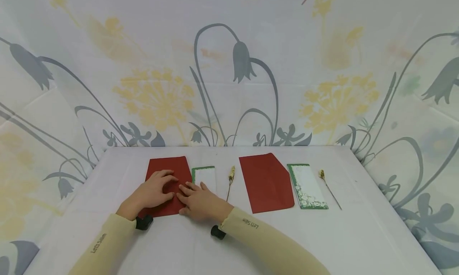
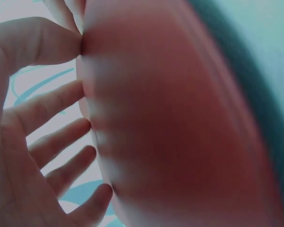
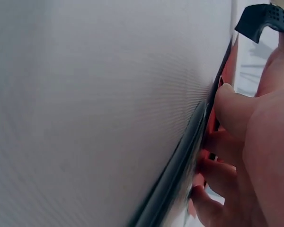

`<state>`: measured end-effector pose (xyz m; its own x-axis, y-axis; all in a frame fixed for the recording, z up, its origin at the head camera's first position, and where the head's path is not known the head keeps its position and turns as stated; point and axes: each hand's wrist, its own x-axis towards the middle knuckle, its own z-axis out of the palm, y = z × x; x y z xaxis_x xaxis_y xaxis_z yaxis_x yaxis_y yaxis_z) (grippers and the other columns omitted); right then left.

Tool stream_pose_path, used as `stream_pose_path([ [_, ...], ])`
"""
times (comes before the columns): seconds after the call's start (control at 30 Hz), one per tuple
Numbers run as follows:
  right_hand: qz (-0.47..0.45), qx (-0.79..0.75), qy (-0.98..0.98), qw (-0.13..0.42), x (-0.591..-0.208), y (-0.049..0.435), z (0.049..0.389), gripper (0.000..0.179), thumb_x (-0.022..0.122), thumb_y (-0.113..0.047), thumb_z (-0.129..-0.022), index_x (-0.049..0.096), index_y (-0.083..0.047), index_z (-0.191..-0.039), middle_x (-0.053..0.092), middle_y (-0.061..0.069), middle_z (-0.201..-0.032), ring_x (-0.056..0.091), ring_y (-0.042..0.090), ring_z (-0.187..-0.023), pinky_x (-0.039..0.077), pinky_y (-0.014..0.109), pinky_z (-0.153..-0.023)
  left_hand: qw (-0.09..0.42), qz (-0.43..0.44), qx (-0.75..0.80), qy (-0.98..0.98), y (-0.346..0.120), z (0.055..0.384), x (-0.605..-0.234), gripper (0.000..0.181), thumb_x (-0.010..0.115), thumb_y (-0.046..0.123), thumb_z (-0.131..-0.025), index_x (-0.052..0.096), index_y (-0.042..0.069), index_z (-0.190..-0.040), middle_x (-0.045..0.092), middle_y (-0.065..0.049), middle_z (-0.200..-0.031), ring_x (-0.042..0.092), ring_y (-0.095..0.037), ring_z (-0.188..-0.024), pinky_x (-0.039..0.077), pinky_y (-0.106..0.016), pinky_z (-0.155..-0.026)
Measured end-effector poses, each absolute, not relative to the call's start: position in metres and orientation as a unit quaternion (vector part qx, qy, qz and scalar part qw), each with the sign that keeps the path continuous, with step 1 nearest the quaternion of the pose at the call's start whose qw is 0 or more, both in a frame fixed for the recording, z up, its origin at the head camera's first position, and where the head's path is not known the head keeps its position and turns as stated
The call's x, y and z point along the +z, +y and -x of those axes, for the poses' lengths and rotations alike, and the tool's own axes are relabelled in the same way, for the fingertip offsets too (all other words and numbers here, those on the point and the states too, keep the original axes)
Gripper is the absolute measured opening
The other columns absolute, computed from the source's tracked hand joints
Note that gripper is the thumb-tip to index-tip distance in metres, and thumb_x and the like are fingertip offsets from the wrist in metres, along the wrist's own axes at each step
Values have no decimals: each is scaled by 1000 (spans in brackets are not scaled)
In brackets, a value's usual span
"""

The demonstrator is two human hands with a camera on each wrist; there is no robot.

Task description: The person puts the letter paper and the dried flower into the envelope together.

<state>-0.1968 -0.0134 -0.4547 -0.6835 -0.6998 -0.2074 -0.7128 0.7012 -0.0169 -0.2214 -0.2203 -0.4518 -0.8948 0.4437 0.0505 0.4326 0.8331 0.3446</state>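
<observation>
A red envelope lies flat on the left part of the table. On its left half rests my left hand, fingers bent a little; in the left wrist view the spread fingertips and thumb touch the red paper. My right hand presses its fingers on the envelope's right edge, thumb near the lower corner. Partly behind this hand is a white card with a green border, its lower end hidden. From the right wrist view, the right thumb meets the red edge.
A dried flower stem lies right of the card. Farther right come a second red envelope, another green-edged floral card and another dried flower. A flower-print cloth hangs behind the white table.
</observation>
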Motion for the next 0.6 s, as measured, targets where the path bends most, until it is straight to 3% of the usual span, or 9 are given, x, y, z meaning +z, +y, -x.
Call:
stream_pose_path([
  [0.2,374,20,920,117,-451,-15,195,60,43,-54,-102,38,-25,-154,23,-6,-163,14,17,-151,21,48,-117,-17,-232,141,962,-222,221,-454,30,75,22,-82,69,12,-110,52,-18,-137,45,-39,-126,49,-58,-91],
  [0.37,363,6,923,126,-452,-16,194,61,46,-55,-101,38,-26,-154,23,-6,-163,13,17,-151,20,47,-118,-58,-237,96,965,-221,224,-455,27,80,29,-79,68,16,-100,55,-6,-102,50,-25,-94,54,-45,-75],
  [0.6,361,3,924,127,-452,-17,194,61,47,-54,-101,38,-25,-154,23,-5,-163,14,17,-151,20,47,-118,-2,-231,90,969,-218,229,-446,22,77,27,-83,61,17,-95,55,7,-73,50,-11,-63,49,-34,-57],
])
